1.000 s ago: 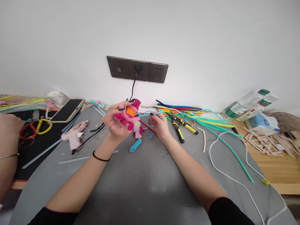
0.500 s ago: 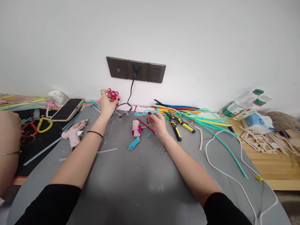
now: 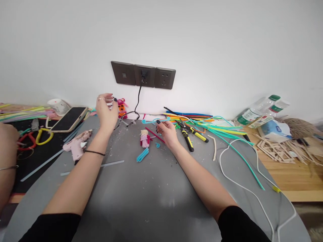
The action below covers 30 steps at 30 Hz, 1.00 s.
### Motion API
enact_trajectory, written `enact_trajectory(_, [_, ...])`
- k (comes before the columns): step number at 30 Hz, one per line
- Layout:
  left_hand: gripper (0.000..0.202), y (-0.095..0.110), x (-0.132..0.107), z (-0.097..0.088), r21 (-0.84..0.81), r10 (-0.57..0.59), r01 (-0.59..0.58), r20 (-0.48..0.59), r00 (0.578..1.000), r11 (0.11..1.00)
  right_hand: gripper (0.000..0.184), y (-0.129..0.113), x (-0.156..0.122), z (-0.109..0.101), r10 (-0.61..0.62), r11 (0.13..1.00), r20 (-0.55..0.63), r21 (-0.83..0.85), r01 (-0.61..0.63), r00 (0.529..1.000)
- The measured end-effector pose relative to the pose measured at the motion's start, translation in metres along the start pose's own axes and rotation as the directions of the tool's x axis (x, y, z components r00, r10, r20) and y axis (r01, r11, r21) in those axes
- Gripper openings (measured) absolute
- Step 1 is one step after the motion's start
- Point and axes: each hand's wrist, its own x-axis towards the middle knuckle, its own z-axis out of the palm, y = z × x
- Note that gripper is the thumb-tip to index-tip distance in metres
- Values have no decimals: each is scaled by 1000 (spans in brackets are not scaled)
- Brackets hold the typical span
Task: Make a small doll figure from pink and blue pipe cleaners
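My left hand (image 3: 106, 111) hovers open near the wall, its fingers spread just left of a pink and orange pipe-cleaner figure (image 3: 122, 107) that stands against the wall. My right hand (image 3: 168, 131) rests on the grey mat (image 3: 151, 195) and pinches a light blue pipe-cleaner hook (image 3: 156, 121). A small pink and cream figure (image 3: 144, 138) lies just left of it. A folded blue pipe cleaner (image 3: 142, 155) lies below that.
A pink glue gun (image 3: 75, 145) lies left of my left arm, a phone (image 3: 69, 118) beyond it. Yellow-handled pliers (image 3: 190, 135) and a pile of coloured pipe cleaners (image 3: 202, 122) lie right. Wooden pieces (image 3: 277, 148) and bottles (image 3: 259, 111) sit far right. Another person's hand (image 3: 7, 141) is at far left.
My left hand carried the pink and orange figure from the middle to the wall, set it down and let go. My right hand stayed in place.
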Motion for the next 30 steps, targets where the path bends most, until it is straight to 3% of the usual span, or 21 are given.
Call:
enact_trajectory(2, [22, 20, -18, -1, -119, 78, -83, -48, 996, 989, 39, 1, 1, -1, -12, 1000, 12, 8, 12, 1000])
enact_trajectory(4, [25, 36, -40, 5, -221, 77, -53, 100, 992, 974, 41, 2, 1, -1, -25, 1000, 19, 2, 25, 1000])
enact_trajectory(7, [42, 47, -69, 21, -311, 38, 109, 433, 901, 944, 43, 3, 2, -2, -39, 999, 16, -10, 39, 999])
enact_trajectory(10, [56, 45, -84, 33, -405, -97, 378, 565, 820, 833, 45, 3, 2, -2, -37, 999, 19, -15, 37, 999])
enact_trajectory(12, [58, 42, -88, 36, -449, -164, 483, 583, 796, 752, 44, 3, 2, -2, -30, 999, 28, -21, 31, 999])
enact_trajectory(15, [52, 40, -90, 34, -513, -189, 548, 592, 783, 661, 44, 4, 2, -2, -18, 1000, 39, -21, 19, 999])
enact_trajectory(22, [48, 49, -102, 36, -574, -251, 694, 663, 706, 434, 47, 2, -1, 2, 34, 999, 92, -20, -33, 995])
enact_trajectory(25, [47, 50, -103, 34, -601, -262, 684, 641, 721, 414, 47, 2, -3, 4, 77, 997, 124, -15, -76, 989])
enact_trajectory(30, [45, 48, -102, 27, -594, -284, 639, 584, 760, 489, 44, 3, -4, 5, 45, 999, 137, -26, -42, 990])
